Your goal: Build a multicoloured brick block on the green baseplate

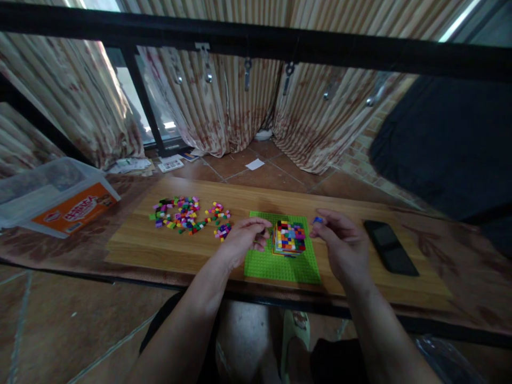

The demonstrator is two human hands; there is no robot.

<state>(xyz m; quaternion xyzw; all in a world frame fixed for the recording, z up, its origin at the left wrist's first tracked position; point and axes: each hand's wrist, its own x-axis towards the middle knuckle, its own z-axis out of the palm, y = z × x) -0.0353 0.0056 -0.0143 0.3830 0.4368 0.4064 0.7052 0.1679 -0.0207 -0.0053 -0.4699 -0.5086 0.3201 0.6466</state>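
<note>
A blue toy brick (318,220) is pinched between the thumb and fingertips of my right hand (340,234), held right of the brick build. My left hand (248,237) is closed at the build's left side, its fingers curled in; a small dark spot shows at the fingertips, too small to name. Between both hands stands a block of many-coloured bricks (288,240), several layers high. It rests on a green studded baseplate (280,272), whose left edge lies partly under my left hand.
Loose bricks (186,213) lie in piles on the wooden board (140,245), left of my hands. A black phone (390,248) lies to the right. At far left sits a clear plastic box (60,197) with an orange label. A dark bar (256,40) crosses above.
</note>
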